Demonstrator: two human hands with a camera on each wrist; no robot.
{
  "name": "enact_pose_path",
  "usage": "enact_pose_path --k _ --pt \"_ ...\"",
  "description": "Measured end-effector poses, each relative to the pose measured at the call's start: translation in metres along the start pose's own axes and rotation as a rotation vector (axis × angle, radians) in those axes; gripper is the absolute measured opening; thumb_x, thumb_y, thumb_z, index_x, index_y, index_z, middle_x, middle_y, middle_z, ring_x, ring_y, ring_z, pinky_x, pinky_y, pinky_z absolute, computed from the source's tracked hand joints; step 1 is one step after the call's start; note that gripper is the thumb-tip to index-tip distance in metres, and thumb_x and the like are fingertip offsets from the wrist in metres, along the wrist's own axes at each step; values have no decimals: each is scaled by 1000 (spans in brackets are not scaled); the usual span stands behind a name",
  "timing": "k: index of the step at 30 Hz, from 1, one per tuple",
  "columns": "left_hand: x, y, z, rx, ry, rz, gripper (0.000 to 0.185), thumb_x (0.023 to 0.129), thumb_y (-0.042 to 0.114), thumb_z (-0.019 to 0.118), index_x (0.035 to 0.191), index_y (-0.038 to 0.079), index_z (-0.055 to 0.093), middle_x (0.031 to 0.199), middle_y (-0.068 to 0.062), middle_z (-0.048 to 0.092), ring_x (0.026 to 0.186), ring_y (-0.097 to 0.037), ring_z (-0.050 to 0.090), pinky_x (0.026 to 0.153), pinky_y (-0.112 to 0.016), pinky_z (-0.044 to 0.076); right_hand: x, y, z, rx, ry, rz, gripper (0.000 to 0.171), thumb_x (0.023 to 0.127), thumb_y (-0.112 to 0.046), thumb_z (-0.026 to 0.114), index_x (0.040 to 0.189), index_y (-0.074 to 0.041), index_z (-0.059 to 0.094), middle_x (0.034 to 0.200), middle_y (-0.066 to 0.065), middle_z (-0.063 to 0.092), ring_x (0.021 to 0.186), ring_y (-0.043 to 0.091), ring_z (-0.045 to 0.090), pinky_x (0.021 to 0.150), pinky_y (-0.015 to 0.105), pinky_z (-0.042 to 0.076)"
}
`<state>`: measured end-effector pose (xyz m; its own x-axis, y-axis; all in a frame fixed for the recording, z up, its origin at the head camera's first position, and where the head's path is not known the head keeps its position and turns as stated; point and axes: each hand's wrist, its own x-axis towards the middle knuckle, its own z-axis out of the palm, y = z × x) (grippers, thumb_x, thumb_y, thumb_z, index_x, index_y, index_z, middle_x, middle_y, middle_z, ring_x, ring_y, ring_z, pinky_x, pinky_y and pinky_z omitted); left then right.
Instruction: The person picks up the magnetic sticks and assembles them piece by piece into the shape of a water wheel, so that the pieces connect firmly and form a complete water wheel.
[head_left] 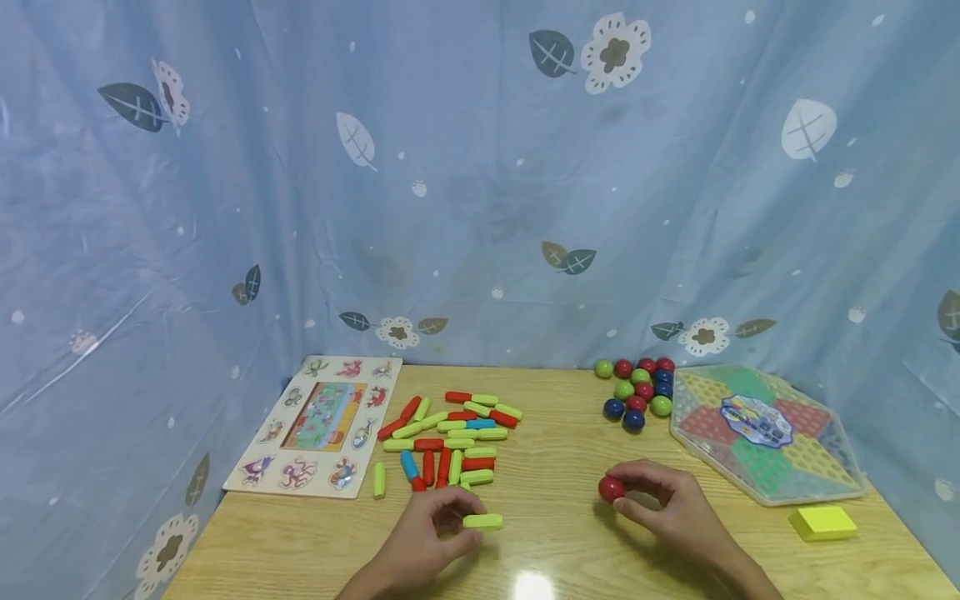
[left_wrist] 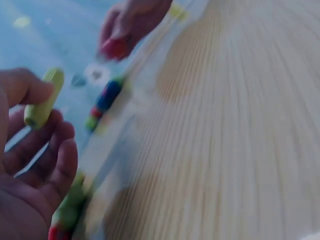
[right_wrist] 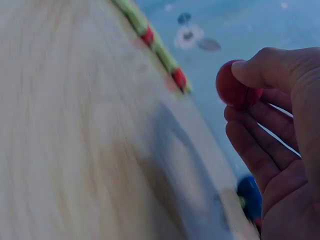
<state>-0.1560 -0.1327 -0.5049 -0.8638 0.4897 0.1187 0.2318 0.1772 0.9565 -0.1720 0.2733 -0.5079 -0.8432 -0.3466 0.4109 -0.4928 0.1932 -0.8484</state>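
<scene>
Between thumb and fingertips my left hand [head_left: 426, 537] pinches a yellow-green ribbed stick [head_left: 482, 522], raised above the wooden table; the left wrist view shows the same stick [left_wrist: 45, 98] slanting between thumb and forefinger. My right hand [head_left: 671, 508] holds a shiny red ball [head_left: 611, 488], thumb on one side and fingers on the other; the right wrist view has the ball [right_wrist: 237, 85] close up. Past the left hand lies a loose group of yellow-green, red and blue sticks [head_left: 430, 445]. Red, green and dark blue balls [head_left: 633, 420] cluster beyond the right hand.
At the left lies a picture puzzle board [head_left: 341, 483] with sea animals. A hexagonal Chinese checkers box [head_left: 806, 421] stands at the right, a yellow block [head_left: 822, 522] in front of it. A blue leaf-patterned curtain [head_left: 465, 208] hangs behind and beside the table [head_left: 555, 467].
</scene>
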Motion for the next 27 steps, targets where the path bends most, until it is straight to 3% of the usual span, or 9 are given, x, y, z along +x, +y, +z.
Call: enact_pose_path --k 3,8,13,19,27 --pt "15 3 22 -28 22 -20 18 99 12 79 117 13 76 114 -5 76 96 -7 69 85 -21 59 4 -2 17 92 -46 10 32 96 11 75 127 8 72 120 14 78 109 9 76 93 28 64" --pt "34 6 49 -61 92 -14 17 98 9 79 115 11 78 110 -7 77 87 -5 66 77 -17 56 7 -4 39 136 -95 123 30 100 0 76 129 2 73 122 11 79 109 12 78 94 27 64" --pt "43 6 66 -106 69 -23 18 98 11 79 116 7 77 102 -5 76 75 0 61 69 -14 51 4 -1 50 135 -127 139 29 101 -1 75 130 2 72 121 14 79 107 13 78 91 27 64" --pt "43 1 69 -98 101 -32 18 98 10 80 115 8 77 108 -8 77 81 -2 66 72 -16 54 4 -2 57 128 -136 152 30 102 -5 76 130 3 72 122 14 79 108 13 78 92 27 64" --pt "42 -7 73 6 110 80 19 96 5 80 114 8 77 107 -6 79 84 -2 67 79 -21 59 2 -5 56 146 -130 125 29 101 0 75 129 6 72 121 17 78 108 11 77 92 28 64"
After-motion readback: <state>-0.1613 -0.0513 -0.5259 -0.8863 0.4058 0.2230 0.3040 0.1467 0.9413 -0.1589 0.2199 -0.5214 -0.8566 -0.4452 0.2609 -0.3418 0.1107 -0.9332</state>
